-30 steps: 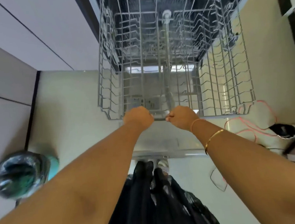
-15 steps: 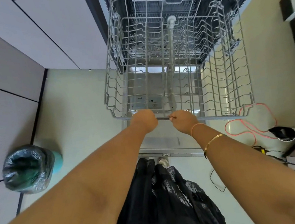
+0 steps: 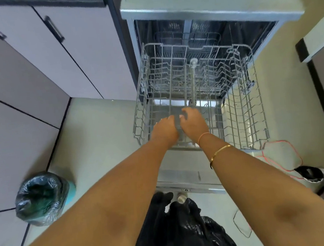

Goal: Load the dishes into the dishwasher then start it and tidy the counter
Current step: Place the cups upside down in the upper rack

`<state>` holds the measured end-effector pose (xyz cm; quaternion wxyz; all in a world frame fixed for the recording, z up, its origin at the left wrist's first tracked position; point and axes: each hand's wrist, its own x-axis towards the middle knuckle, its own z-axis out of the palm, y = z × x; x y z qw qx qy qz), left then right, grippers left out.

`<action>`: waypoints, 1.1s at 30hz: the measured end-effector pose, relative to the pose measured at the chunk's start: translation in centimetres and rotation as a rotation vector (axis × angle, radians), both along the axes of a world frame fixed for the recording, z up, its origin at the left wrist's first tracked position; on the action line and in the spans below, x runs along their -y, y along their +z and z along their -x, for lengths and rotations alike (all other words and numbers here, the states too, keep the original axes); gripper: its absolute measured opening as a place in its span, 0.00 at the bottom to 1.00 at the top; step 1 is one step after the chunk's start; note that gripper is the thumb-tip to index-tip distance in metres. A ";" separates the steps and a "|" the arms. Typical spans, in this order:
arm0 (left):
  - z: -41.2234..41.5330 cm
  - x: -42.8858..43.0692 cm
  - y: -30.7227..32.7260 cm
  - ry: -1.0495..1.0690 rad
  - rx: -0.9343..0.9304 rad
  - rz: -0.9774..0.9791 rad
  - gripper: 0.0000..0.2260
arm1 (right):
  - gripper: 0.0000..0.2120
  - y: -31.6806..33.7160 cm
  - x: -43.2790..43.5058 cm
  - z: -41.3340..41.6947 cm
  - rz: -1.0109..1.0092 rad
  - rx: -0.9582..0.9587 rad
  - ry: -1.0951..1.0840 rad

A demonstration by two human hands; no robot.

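The dishwasher (image 3: pixel 212 10) stands open with its door (image 3: pixel 181 174) folded down. Its grey wire rack (image 3: pixel 243 104) is pulled out over the door and holds no dishes. Both my hands hover over the rack's front part, close together and motion-blurred. My left hand (image 3: pixel 164 130) has its fingers loosely bent over the wires. My right hand (image 3: pixel 193 123) has its fingers spread and relaxed, a thread and a gold bangle on its wrist. Neither hand holds anything that I can see. A second rack shows deeper inside the dark tub.
Pale cabinet fronts (image 3: pixel 36 84) line the left side. A small bin with a black liner (image 3: pixel 40 198) stands on the floor at the left. Red cables (image 3: pixel 283 151) and a black object (image 3: pixel 308 173) lie on the floor to the right of the door.
Both hands gripped the rack's front rim before; now they have let go and sit above the wires. The view has tilted up, showing the dishwasher's top.
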<state>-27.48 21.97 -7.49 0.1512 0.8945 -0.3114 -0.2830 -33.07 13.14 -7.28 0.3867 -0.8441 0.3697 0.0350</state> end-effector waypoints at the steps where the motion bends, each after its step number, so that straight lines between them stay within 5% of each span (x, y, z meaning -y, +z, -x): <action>1: -0.7 -0.2 1.1 0.008 0.017 0.018 0.17 | 0.17 1.2 -0.2 -0.8 0.016 0.043 -0.022; 12: -14.4 -6.2 9.1 0.194 0.080 0.348 0.15 | 0.15 7.8 -6.5 -13.7 0.102 0.322 -0.179; 22: -33.3 -15.4 15.7 0.207 0.121 0.409 0.19 | 0.16 12.8 -14.0 -29.6 0.039 0.508 -0.332; 33: -43.9 -12.6 18.9 0.281 0.152 0.590 0.17 | 0.15 17.3 -12.8 -42.3 0.063 0.660 -0.267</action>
